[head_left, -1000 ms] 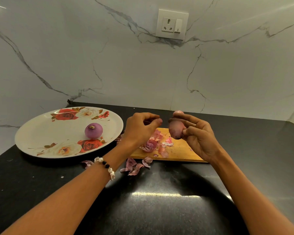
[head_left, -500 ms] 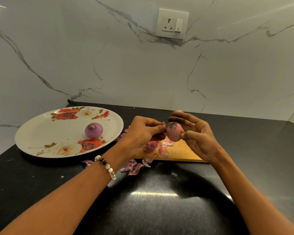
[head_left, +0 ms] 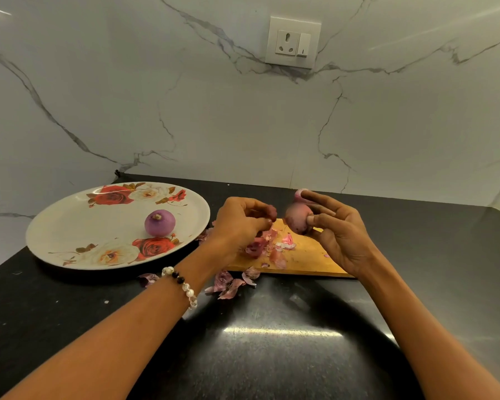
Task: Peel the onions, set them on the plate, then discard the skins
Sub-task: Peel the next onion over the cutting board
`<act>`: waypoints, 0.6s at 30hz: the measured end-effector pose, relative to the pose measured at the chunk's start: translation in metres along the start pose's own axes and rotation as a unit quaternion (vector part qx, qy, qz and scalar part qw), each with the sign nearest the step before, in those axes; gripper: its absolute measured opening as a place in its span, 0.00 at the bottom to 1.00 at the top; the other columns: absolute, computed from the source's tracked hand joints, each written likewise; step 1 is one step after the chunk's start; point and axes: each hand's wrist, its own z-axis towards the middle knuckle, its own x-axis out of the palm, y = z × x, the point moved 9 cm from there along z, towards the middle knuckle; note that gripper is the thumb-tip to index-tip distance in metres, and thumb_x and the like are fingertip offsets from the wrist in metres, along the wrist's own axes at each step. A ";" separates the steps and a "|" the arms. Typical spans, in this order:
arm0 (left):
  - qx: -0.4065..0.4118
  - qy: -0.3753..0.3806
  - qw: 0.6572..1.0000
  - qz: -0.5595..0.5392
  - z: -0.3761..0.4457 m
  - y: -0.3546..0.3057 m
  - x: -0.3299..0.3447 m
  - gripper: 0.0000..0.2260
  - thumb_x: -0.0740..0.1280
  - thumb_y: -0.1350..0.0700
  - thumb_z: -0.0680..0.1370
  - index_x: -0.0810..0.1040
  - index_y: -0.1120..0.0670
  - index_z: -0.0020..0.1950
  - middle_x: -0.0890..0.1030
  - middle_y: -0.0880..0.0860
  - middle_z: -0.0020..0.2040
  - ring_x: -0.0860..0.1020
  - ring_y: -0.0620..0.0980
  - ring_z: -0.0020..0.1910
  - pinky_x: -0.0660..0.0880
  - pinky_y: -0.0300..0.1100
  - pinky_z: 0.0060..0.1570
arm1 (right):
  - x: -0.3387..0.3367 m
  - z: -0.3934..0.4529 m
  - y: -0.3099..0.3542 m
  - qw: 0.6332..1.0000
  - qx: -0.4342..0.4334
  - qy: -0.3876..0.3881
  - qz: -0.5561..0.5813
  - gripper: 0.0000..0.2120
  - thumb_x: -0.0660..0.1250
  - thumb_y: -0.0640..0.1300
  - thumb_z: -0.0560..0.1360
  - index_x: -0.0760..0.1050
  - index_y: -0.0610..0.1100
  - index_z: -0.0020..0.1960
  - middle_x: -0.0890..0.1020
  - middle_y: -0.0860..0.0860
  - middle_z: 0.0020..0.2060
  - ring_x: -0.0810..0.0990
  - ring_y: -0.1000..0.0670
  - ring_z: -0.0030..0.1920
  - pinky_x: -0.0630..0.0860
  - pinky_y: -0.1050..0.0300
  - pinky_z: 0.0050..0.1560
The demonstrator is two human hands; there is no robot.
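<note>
Loose skins (head_left: pixel 272 246) on wooden board (head_left: pixel 306 262) and black counter (head_left: pixel 272 356), peeled onion (head_left: pixel 160 223) on floral plate (head_left: pixel 70 226), right hand (head_left: pixel 338 235) fingers clamped on onion (head_left: pixel 298 222), left hand (head_left: pixel 240 223) fingers pinching a skin scrap (head_left: pixel 270 211).

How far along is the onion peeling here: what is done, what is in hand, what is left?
Done: one peeled onion sits on the plate. In hand: the right hand holds a second onion while the left hand pinches a bit of skin. Left: plating that onion and discarding the skins on the board and counter.
</note>
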 end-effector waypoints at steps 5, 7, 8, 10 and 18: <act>0.179 -0.056 0.968 0.169 -0.006 -0.032 -0.002 0.14 0.72 0.56 0.74 0.80 0.55 0.60 0.82 0.50 0.53 0.78 0.40 0.46 0.73 0.23 0.43 | 0.001 -0.001 -0.003 1.000 0.019 -0.006 -0.011 0.28 0.71 0.32 0.65 0.74 0.37 0.66 0.78 0.38 0.62 0.81 0.41 0.60 0.83 0.48 0.51; 0.265 -0.073 0.947 0.165 -0.012 -0.047 -0.002 0.14 0.73 0.57 0.74 0.81 0.55 0.59 0.83 0.52 0.52 0.79 0.42 0.45 0.74 0.25 0.44 | 0.002 -0.002 -0.003 1.000 0.018 -0.004 -0.015 0.30 0.73 0.34 0.63 0.74 0.37 0.66 0.78 0.38 0.62 0.81 0.40 0.59 0.83 0.49 0.49; 0.300 -0.071 0.937 0.165 -0.015 -0.051 0.000 0.13 0.73 0.58 0.73 0.82 0.56 0.58 0.83 0.53 0.50 0.79 0.43 0.45 0.74 0.26 0.44 | 0.003 -0.002 -0.003 1.000 0.017 -0.002 -0.018 0.31 0.74 0.35 0.62 0.75 0.37 0.65 0.79 0.37 0.61 0.81 0.40 0.59 0.83 0.49 0.48; 0.344 -0.065 0.918 0.186 -0.019 -0.055 0.006 0.12 0.73 0.59 0.73 0.83 0.56 0.56 0.83 0.53 0.48 0.79 0.43 0.44 0.74 0.26 0.43 | 0.005 -0.003 -0.003 1.000 0.017 0.006 -0.022 0.32 0.75 0.36 0.60 0.76 0.37 0.64 0.80 0.37 0.59 0.82 0.39 0.57 0.83 0.50 0.47; 0.364 -0.063 0.903 0.219 -0.022 -0.052 0.014 0.09 0.75 0.58 0.72 0.85 0.55 0.52 0.83 0.53 0.46 0.77 0.43 0.43 0.73 0.26 0.42 | 0.009 -0.003 -0.005 0.995 -0.004 0.038 -0.093 0.21 0.74 0.34 0.63 0.80 0.38 0.56 0.84 0.42 0.51 0.83 0.40 0.55 0.83 0.49 0.51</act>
